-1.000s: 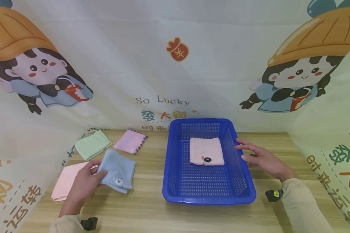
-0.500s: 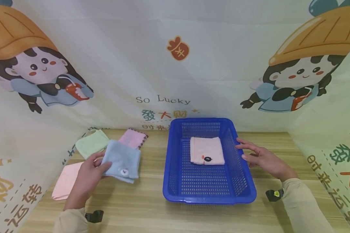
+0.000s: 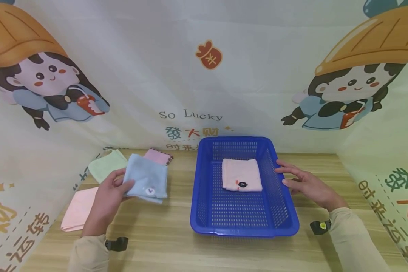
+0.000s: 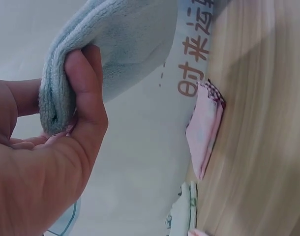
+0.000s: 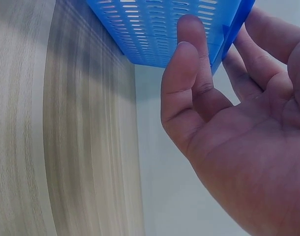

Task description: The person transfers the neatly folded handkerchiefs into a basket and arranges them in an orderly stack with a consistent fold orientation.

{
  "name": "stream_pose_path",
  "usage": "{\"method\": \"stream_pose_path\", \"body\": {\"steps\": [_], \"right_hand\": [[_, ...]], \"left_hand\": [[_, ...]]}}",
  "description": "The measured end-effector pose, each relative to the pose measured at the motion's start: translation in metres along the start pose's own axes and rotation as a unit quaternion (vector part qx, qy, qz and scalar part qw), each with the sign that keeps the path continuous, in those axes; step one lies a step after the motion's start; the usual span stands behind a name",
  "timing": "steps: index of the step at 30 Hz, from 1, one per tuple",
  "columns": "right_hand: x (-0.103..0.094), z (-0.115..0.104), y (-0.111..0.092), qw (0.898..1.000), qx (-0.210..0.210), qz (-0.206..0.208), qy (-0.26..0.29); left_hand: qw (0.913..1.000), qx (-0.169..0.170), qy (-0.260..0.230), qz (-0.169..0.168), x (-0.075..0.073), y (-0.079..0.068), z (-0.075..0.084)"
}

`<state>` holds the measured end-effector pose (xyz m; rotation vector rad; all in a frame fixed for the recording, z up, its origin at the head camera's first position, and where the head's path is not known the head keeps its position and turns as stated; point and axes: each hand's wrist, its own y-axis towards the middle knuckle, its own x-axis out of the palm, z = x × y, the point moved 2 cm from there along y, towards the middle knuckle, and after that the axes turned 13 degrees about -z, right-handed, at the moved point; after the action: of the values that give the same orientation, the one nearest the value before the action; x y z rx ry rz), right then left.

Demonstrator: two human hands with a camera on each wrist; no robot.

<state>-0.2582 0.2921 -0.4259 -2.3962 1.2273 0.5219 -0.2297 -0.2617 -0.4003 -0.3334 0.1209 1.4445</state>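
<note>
In the head view my left hand (image 3: 110, 196) pinches a folded light-blue small towel (image 3: 146, 175) by its left edge, thumb on top. The towel hangs in the air with a small round white patch near its lower corner. Up close in the left wrist view, the towel's thick folded layers (image 4: 59, 93) sit between thumb and fingers. My right hand (image 3: 311, 187) touches the right rim of a blue plastic basket (image 3: 198, 196) with loosely bent fingertips. Inside that basket lies a folded pale-pink towel (image 3: 241, 172) with a dark embroidered mark.
Left on the wooden table (image 3: 163, 241) lie a folded green towel (image 3: 105, 166), a pink towel (image 3: 76, 211) and a lilac-pink towel (image 3: 158, 155) with a checked edge, partly covered by the blue one. A printed cloth backdrop (image 3: 139, 56) surrounds the table.
My left hand has carried the blue towel up the view and to the right, so it now overlaps the lilac-pink towel. The right hand has stayed at the basket rim.
</note>
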Motion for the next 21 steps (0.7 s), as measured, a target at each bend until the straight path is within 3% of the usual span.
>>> {"method": "stream_pose_path", "body": {"steps": [21], "right_hand": [[0.002,-0.001,-0.001,1.000,0.011,0.006,-0.006]], "left_hand": [[0.9962,0.041,-0.076,-0.003,0.011,0.007,0.026]]}}
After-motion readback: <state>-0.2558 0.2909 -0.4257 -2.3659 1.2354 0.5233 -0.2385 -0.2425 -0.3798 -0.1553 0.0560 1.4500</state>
